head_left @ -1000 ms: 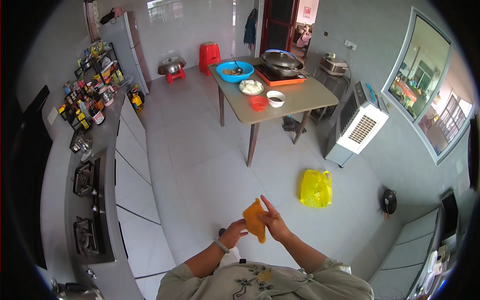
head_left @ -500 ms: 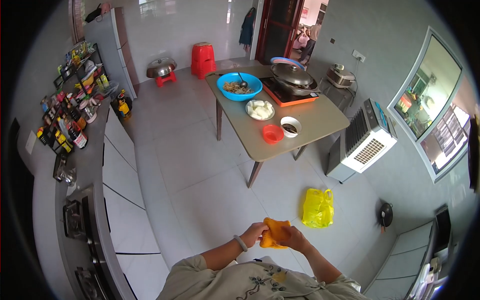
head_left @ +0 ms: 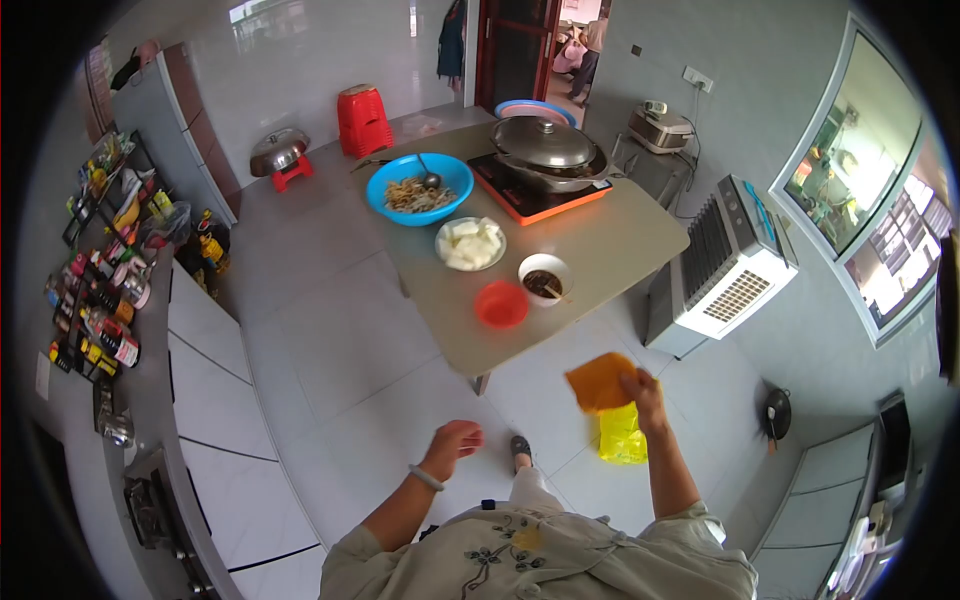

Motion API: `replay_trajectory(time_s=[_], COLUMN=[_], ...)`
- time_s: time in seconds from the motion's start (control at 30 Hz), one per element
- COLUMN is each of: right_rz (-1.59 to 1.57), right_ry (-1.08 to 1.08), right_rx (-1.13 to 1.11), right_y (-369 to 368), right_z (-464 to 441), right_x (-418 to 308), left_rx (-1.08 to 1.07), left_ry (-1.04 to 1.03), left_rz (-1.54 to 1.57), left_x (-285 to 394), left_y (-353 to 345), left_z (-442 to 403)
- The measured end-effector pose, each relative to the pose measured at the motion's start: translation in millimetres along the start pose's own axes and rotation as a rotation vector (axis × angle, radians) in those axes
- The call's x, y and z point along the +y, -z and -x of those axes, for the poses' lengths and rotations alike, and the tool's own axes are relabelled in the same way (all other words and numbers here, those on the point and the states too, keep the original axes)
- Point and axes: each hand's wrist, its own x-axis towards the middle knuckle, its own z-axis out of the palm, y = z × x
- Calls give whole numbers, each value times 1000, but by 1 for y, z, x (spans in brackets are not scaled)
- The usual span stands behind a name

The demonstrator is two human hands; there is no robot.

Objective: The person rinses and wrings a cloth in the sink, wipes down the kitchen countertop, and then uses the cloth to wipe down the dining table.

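My right hand grips an orange cloth by its right edge, above a yellow plastic bag on the floor. My left hand, with a bracelet at the wrist, is raised over the floor with nothing in it, its fingers loosely curled and apart. Ahead is a table bearing a blue basin of food with a ladle, a plate of white pieces, a red bowl, a white bowl with dark sauce, and a lidded pan on a cooker.
Left runs a counter with bottles and a stove. Red stools stand by the back wall. An air cooler is right of the table, and a wok leans at the right wall. A person stands beyond the doorway.
My hands have parted; the orange cloth has left my left hand and moved right in my right hand. The table now appears nearer, and a foot shows below.
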Motion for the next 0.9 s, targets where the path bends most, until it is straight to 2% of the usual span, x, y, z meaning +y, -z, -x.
replay_trajectory(time_s=[0.1, 0.13, 0.2, 0.23, 0.3, 0.37, 0.4, 0.47, 0.53, 0.57, 0.63, 0.73, 0.8, 0.83, 0.87, 0.9], right_rz=[142, 140, 390, 385, 843, 962, 958, 1066, 1180, 1178, 1257, 1380, 1412, 1433, 1502, 1401], right_ry=[197, 193, 401, 398, 734, 700, 563, 514, 357, 335, 533, 569, 583, 703, 639, 295], right_rx=[187, 184, 338, 338, 121, 153, 80, 156, -4, -8, 103, 278, 486, 687, 768, 676], right_y=[31, 36, 41, 43, 45, 25, 19, -1, -21, -22, -21, 11, 50, 74, 95, 108], right_z=[-93, -121, -178, -204, -252, -278, -297, -330, -346, -348, -353, -398, -451, -484, -504, -514], right_x=[-25, -30, -32, -28, -18, -8, 8, 40, 52, 56, 61, 69, 92, 111, 116, 94], left_rx=[208, 256, 347, 384, 418, 457, 475, 500, 572, 607, 631, 690, 730, 759, 763, 794], left_ry=[-32, -48, -62, -66, -73, -67, -75, -48, -42, -46, -28, -40, -33, -34, -29, -28], left_rz=[96, 144, 214, 242, 268, 300, 310, 309, 301, 297, 296, 284, 267, 251, 246, 258], left_x=[11, 15, 27, 34, 42, 54, 57, 60, 66, 70, 76, 83, 87, 88, 87, 84], left_y=[14, 17, 15, 13, 9, 3, 0, -9, -16, -20, -23, -27, -27, -26, -23, -19], left_z=[-38, -47, -63, -70, -85, -99, -104, -109, -117, -121, -126, -125, -123, -122, -119, -117])
